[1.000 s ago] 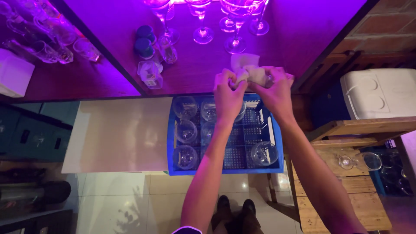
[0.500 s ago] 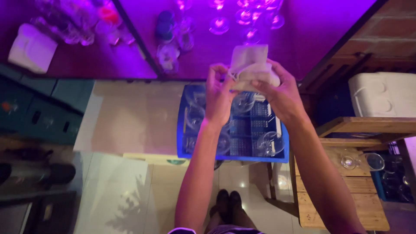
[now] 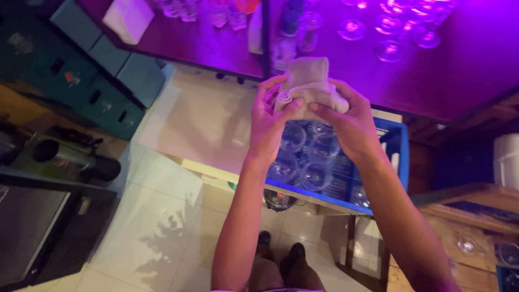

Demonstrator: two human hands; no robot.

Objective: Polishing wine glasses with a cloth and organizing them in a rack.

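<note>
A beige cloth (image 3: 309, 85) is wrapped around a glass whose rim shows at its left side. My left hand (image 3: 270, 119) grips the rim side, thumb on the cloth. My right hand (image 3: 348, 121) holds the cloth-covered body from the right. Both hands are raised above a blue plastic rack (image 3: 401, 151) with several upturned clear glasses (image 3: 300, 157) in its cells.
A purple-lit counter (image 3: 459, 70) with several stemmed glasses (image 3: 389, 32) lies beyond the rack. Teal cabinets (image 3: 108, 81) and a white folded cloth (image 3: 128, 19) are at the left. A dark appliance (image 3: 48, 216) is at lower left, wooden shelving (image 3: 476, 216) at right, tiled floor below.
My view has swung left and closer. Both hands with the cloth-wrapped glass have come up and nearer, and the cloth now covers more of the glass.
</note>
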